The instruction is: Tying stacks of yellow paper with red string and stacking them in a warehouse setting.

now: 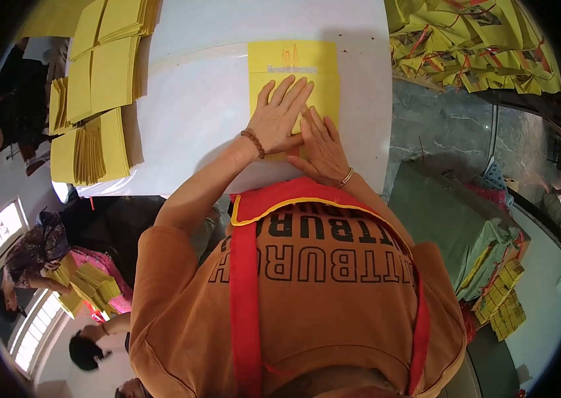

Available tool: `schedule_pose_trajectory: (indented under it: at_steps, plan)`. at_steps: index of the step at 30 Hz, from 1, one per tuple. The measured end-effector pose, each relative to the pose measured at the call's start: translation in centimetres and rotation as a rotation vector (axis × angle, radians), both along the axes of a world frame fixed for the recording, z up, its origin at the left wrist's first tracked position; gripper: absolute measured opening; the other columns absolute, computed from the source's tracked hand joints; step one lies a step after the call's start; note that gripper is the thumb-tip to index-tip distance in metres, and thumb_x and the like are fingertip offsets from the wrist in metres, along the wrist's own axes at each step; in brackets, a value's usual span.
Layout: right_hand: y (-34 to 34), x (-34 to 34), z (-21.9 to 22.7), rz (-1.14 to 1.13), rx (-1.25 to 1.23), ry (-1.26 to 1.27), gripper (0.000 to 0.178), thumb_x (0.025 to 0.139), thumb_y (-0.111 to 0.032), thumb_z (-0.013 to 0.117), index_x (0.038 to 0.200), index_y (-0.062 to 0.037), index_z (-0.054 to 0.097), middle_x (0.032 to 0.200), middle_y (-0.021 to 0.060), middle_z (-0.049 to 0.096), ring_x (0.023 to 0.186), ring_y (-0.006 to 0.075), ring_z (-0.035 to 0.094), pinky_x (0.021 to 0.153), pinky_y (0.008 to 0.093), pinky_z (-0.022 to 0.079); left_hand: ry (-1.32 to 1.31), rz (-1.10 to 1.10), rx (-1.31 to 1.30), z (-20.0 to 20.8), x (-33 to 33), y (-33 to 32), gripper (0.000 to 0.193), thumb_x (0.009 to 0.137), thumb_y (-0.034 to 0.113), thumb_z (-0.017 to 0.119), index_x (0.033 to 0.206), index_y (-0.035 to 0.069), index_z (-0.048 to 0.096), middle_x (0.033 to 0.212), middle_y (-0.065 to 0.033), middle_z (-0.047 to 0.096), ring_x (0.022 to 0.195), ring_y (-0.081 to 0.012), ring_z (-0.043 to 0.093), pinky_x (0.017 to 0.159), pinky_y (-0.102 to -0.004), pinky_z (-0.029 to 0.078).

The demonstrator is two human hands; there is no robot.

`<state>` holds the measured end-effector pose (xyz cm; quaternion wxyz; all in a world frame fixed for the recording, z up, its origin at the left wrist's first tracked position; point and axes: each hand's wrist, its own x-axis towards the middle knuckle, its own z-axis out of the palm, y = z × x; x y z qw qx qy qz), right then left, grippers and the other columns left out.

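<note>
A yellow paper sheet [327,86] with an orange printed motif near its far end lies on the white table in front of me. My left hand [279,118], a brown beaded bracelet at its wrist, rests flat on the sheet with its fingers stretched out. Close beside it, my right hand [323,147] lies on the sheet's near right part, fingers extended, with a thin bangle on the wrist. A small red patch shows at the sheet's near edge, below the hands. Part of the paper is hidden beneath both palms.
Several stacks of folded yellow paper [113,73] stand along the left of the white table [194,93]. Yellow papers with red ties [473,40] fill a surface at far right. A green-covered stack [426,219] stands on my right. Other people work at the left, one handling yellow papers [95,285].
</note>
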<state>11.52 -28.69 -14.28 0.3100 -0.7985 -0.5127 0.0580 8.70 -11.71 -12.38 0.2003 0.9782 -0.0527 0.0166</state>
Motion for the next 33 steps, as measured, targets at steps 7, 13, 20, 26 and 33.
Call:
schedule_pose_trajectory:
  at_steps: [7, 13, 20, 26, 33]
  plan:
    - [0.5, -0.3, 0.0, -0.014, -0.104, -0.215, 0.062, 0.083, -0.044, 0.049, 0.129, -0.0059, 0.035, 0.136, 0.0148, 0.031, 0.128, 0.0285, 0.026, 0.104, 0.0434, 0.018, 0.019, 0.033, -0.670, -0.6, -0.4, 2.4, 0.067, 0.076, 0.029, 0.055, 0.134, 0.008, 0.029, 0.137, -0.0129, 0.031, 0.129, -0.0276, 0.024, 0.104, -0.0444, 0.013]
    - [0.6, -0.1, -0.3, -0.027, -0.072, -0.209, 0.056, 0.082, -0.042, 0.050, 0.124, -0.0068, 0.042, 0.135, 0.0146, 0.032, 0.127, 0.0282, 0.028, 0.104, 0.0436, 0.019, -0.085, -0.057, 0.246, 0.0, -1.0, 3.3, 0.065, 0.078, 0.054, 0.049, 0.133, 0.021, 0.036, 0.142, -0.0104, 0.025, 0.129, -0.0313, 0.022, 0.099, -0.0523, 0.019]
    - [-0.1, 2.5, 0.2, 0.076, -0.087, 0.103, 0.051, 0.084, -0.038, 0.049, 0.122, -0.0046, 0.045, 0.134, 0.0136, 0.035, 0.126, 0.0287, 0.030, 0.101, 0.0472, 0.022, -0.049, -0.079, 0.186, -0.7, -0.7, 3.7, 0.076, 0.070, 0.062, 0.053, 0.133, 0.025, 0.035, 0.142, -0.0116, 0.022, 0.128, -0.0351, 0.022, 0.093, -0.0562, 0.025]
    - [0.1, 5.5, -0.3, -0.191, -0.123, -0.160, 0.054, 0.085, -0.036, 0.048, 0.127, -0.0043, 0.039, 0.135, 0.0140, 0.035, 0.125, 0.0292, 0.032, 0.099, 0.0509, 0.023, -0.027, -0.080, 0.222, 0.1, -0.5, 3.6, 0.079, 0.067, 0.060, 0.057, 0.134, 0.026, 0.033, 0.142, -0.0120, 0.023, 0.128, -0.0346, 0.021, 0.094, -0.0562, 0.024]
    - [-0.3, 4.9, -0.1, -0.203, -0.127, -0.157, 0.056, 0.084, -0.036, 0.049, 0.128, -0.0042, 0.038, 0.136, 0.0141, 0.033, 0.125, 0.0291, 0.032, 0.100, 0.0515, 0.023, -0.084, -0.344, 0.205, -0.1, -1.1, 2.2, 0.065, 0.072, 0.040, 0.058, 0.123, 0.003, 0.045, 0.120, -0.0155, 0.047, 0.109, -0.0310, 0.043, 0.089, -0.0462, 0.035]
